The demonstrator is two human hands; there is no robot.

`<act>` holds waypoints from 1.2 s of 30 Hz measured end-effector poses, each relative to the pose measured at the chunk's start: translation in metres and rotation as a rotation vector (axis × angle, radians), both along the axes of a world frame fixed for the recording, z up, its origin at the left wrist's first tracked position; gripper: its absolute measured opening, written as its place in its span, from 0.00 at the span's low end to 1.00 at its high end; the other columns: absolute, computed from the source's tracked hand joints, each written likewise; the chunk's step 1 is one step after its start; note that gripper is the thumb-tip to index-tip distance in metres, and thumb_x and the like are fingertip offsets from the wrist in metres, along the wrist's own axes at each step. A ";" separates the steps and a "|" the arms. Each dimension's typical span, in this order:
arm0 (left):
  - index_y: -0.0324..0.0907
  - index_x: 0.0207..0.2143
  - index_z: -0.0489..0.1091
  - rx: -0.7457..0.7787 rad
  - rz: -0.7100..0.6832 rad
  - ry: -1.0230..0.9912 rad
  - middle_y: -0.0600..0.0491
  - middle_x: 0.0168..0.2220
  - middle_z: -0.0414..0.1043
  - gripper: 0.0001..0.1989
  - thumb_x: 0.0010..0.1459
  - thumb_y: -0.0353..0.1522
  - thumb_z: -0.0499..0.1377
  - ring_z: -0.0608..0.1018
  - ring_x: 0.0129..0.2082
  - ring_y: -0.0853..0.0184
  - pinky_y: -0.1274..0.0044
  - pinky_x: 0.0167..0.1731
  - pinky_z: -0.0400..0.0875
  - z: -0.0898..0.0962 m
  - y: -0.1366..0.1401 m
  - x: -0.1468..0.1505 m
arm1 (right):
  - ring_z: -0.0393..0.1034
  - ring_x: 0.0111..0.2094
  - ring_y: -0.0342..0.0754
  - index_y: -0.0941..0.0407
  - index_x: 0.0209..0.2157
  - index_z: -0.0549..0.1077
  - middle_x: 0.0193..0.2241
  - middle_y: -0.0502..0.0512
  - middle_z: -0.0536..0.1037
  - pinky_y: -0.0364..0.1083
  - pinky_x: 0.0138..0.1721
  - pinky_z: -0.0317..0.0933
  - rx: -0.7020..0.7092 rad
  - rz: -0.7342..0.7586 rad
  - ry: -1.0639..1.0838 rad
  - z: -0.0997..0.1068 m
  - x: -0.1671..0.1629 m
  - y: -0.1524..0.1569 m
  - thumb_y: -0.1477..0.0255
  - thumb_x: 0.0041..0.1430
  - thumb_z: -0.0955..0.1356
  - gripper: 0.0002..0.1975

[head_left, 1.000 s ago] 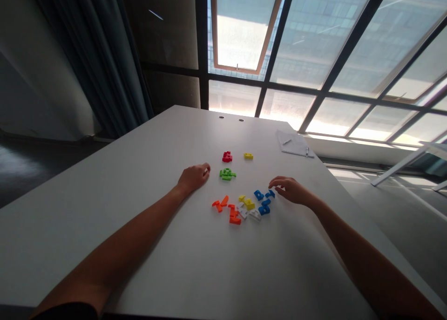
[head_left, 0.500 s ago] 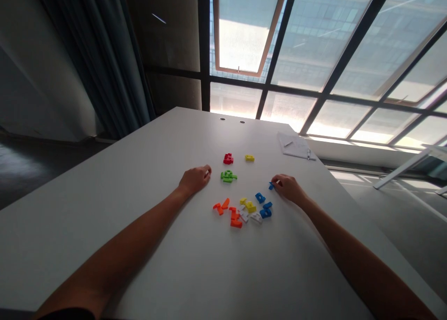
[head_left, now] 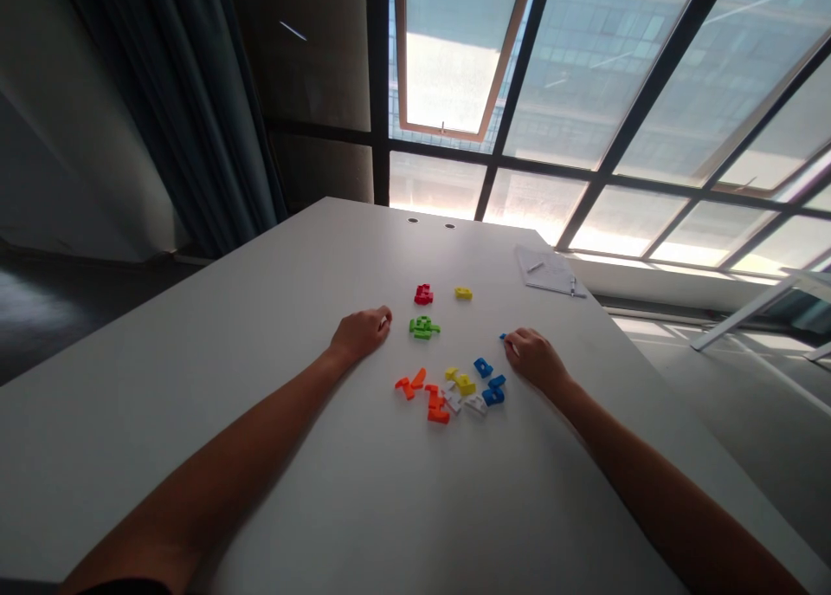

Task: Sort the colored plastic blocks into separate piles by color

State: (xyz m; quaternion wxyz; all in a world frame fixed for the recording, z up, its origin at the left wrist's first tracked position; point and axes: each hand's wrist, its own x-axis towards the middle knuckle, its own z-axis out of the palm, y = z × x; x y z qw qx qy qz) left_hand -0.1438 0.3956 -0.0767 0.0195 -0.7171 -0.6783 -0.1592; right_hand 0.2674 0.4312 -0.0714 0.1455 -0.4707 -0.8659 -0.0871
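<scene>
The right hand (head_left: 533,358) rests on the white table (head_left: 195,387) with its fingers curled around a small blue piece (head_left: 503,338), of which only a tip shows at the fingertips. That piece sits on the side of the green piece (head_left: 423,326) toward the person's right, a little nearer the person, and well apart from it.

The left hand (head_left: 360,331) lies just beside the green piece on its other side, close to it but not touching. Its fingers are curled into a loose fist against the table, and whether anything is inside them cannot be told.

Nearer the person than the green piece lies a loose cluster: an orange piece (head_left: 409,383), a second orange piece (head_left: 436,404), a yellow piece (head_left: 460,380), white pieces (head_left: 471,403) and two blue pieces (head_left: 488,380). The right hand is just beside the blue ones.

Beyond the green piece, toward the window (head_left: 584,101), sit a red piece (head_left: 423,294) and a small yellow piece (head_left: 463,293), near each other but apart. Farther off from the green piece, by the table's far right edge, lies a sheet of paper (head_left: 549,273) with a pen (head_left: 534,266) on it.
</scene>
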 end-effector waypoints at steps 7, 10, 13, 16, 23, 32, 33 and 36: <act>0.49 0.46 0.75 -0.032 0.004 0.006 0.49 0.39 0.82 0.13 0.66 0.37 0.53 0.82 0.37 0.58 0.73 0.34 0.69 0.003 0.000 0.001 | 0.72 0.55 0.57 0.60 0.57 0.77 0.56 0.65 0.78 0.51 0.59 0.63 -0.037 -0.142 -0.045 -0.009 0.000 0.015 0.71 0.71 0.64 0.19; 0.49 0.46 0.75 -0.042 0.007 0.017 0.49 0.39 0.82 0.13 0.66 0.37 0.52 0.82 0.37 0.58 0.73 0.34 0.69 0.003 0.000 0.001 | 0.68 0.60 0.59 0.60 0.62 0.73 0.62 0.66 0.74 0.53 0.61 0.61 -0.082 -0.211 -0.059 -0.011 0.001 0.042 0.66 0.72 0.63 0.23; 0.49 0.47 0.75 -0.045 0.013 0.023 0.49 0.40 0.82 0.13 0.67 0.38 0.52 0.82 0.37 0.58 0.74 0.34 0.69 0.004 0.000 0.001 | 0.65 0.62 0.62 0.59 0.65 0.70 0.66 0.67 0.69 0.56 0.61 0.61 -0.126 -0.273 -0.071 -0.012 -0.003 0.073 0.62 0.73 0.61 0.26; 0.50 0.47 0.75 -0.048 0.014 0.012 0.50 0.40 0.82 0.13 0.67 0.38 0.52 0.82 0.38 0.58 0.74 0.35 0.71 0.004 0.000 0.001 | 0.64 0.63 0.65 0.59 0.66 0.68 0.67 0.68 0.67 0.60 0.61 0.61 -0.149 -0.340 -0.042 -0.014 -0.009 0.099 0.60 0.73 0.60 0.28; 0.50 0.46 0.75 -0.048 0.008 0.002 0.50 0.40 0.82 0.12 0.66 0.37 0.53 0.83 0.38 0.57 0.73 0.35 0.71 0.005 -0.001 0.002 | 0.64 0.61 0.67 0.57 0.69 0.64 0.67 0.70 0.66 0.64 0.60 0.60 -0.034 -0.314 0.136 -0.026 -0.008 0.105 0.58 0.70 0.63 0.31; 0.50 0.48 0.76 -0.050 0.008 0.008 0.49 0.41 0.83 0.14 0.67 0.37 0.53 0.83 0.39 0.58 0.73 0.38 0.72 0.004 -0.001 0.001 | 0.67 0.61 0.62 0.55 0.63 0.72 0.63 0.66 0.72 0.61 0.61 0.60 -0.013 0.059 0.184 -0.028 -0.005 0.031 0.70 0.68 0.64 0.23; 0.49 0.48 0.76 -0.050 0.009 0.010 0.48 0.41 0.82 0.14 0.67 0.38 0.53 0.82 0.39 0.58 0.73 0.37 0.72 0.004 -0.001 0.001 | 0.68 0.60 0.61 0.55 0.61 0.74 0.61 0.65 0.74 0.61 0.61 0.61 -0.015 0.123 0.224 -0.026 -0.004 0.022 0.70 0.69 0.64 0.21; 0.49 0.48 0.76 -0.045 0.009 0.019 0.48 0.41 0.82 0.14 0.67 0.38 0.52 0.82 0.38 0.57 0.73 0.36 0.71 0.004 -0.001 0.001 | 0.73 0.54 0.57 0.54 0.54 0.78 0.50 0.63 0.81 0.58 0.58 0.65 -0.101 0.302 0.362 -0.014 -0.002 -0.002 0.65 0.72 0.65 0.16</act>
